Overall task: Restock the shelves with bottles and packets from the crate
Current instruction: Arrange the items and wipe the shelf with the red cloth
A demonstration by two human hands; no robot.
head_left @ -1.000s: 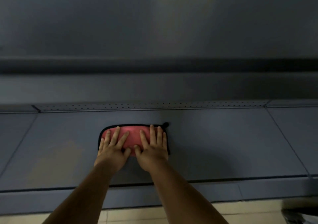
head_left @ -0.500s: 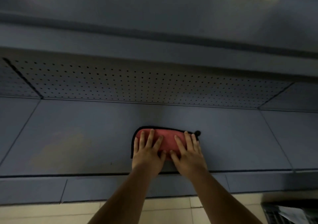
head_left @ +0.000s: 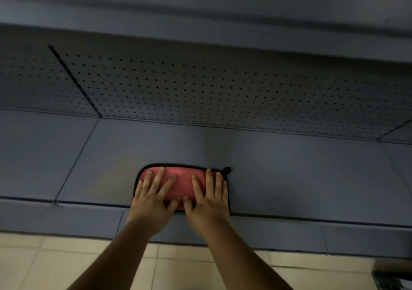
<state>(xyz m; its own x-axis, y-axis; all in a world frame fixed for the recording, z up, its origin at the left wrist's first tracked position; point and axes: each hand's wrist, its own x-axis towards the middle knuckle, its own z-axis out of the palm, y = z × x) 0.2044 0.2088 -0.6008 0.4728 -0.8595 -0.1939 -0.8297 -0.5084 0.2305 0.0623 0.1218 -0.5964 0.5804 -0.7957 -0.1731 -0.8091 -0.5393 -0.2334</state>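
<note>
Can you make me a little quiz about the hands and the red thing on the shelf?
1. True or false: the left hand and right hand both lie flat on the red cloth.
2. The cloth's edging is: A white, B black, C yellow?
3. What does the cloth rest on?

Key: 1 true. 2 B. 3 The grey shelf, near its front edge.

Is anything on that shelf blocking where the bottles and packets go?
Yes: a red cloth lies flat near the shelf's front edge, with the left hand and right hand pressing on it. Nothing else visible.
</note>
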